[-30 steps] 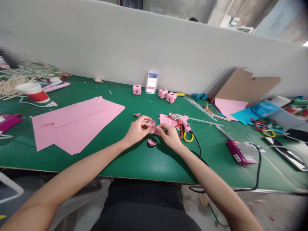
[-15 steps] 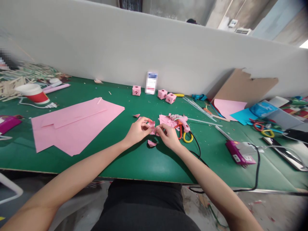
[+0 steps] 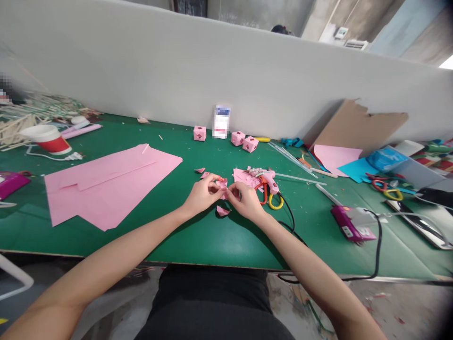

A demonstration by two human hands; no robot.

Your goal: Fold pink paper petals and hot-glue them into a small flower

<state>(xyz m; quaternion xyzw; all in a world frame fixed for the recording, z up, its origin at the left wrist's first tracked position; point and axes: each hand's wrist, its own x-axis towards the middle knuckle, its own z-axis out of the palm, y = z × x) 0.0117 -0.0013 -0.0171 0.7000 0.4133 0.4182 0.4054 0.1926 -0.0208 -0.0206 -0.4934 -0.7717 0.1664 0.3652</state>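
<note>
Between my two hands is a small folded piece of pink paper (image 3: 222,185). My left hand (image 3: 204,194) pinches it from the left, thumb and fingers closed. From the other side my right hand (image 3: 244,199) pinches its right edge; the fingertips of both hands nearly meet. A loose folded pink paper piece (image 3: 222,211) lies just below the hands, and another pink scrap (image 3: 200,170) lies beyond my left hand. Right of my hands, a pink glue gun (image 3: 269,180) rests over pink paper cuttings (image 3: 242,175) and scissors with orange and yellow handles (image 3: 275,202).
Large pink paper sheets (image 3: 116,189) cover the left of the green table (image 3: 170,245). Pink paper cubes (image 3: 199,133) stand near the grey partition (image 3: 159,71). A purple power strip (image 3: 350,224) with a black cable sits right; a paper cup (image 3: 49,139) stands far left.
My right hand has shifted slightly left, closer to my left hand at the folded paper. The whole view has drifted a little; other things stay in place.
</note>
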